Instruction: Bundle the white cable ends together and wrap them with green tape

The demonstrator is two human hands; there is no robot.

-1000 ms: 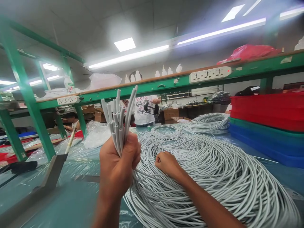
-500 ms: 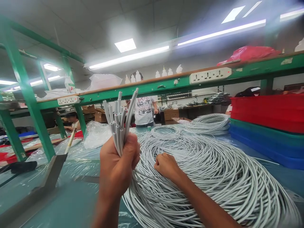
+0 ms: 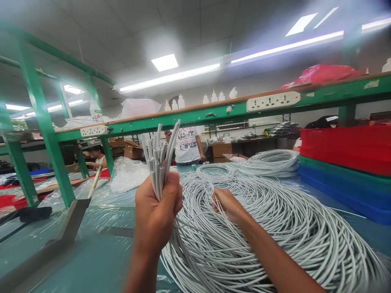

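My left hand [image 3: 156, 213] is raised in a fist around a bundle of grey cable ends [image 3: 160, 156] that stick up above my fingers. The cables run down from it into a big heap of coiled grey cable [image 3: 275, 228] spread over the table. My right hand [image 3: 227, 203] rests on top of the heap, just right of my left hand, with its fingers pinched on a single grey strand that rises from the coils.
Stacked red, green and blue trays [image 3: 348, 162] stand at the right. More coils [image 3: 271, 160] lie at the back. A metal bar [image 3: 73, 219] and clear plastic bags [image 3: 128, 173] lie left. Green shelf frame [image 3: 214, 112] with power strips spans ahead; a person in a white T-shirt [image 3: 186, 144] stands behind.
My right hand has shifted a little right and forward on the heap and lifted a strand between its fingers. My left hand keeps the bundle upright.
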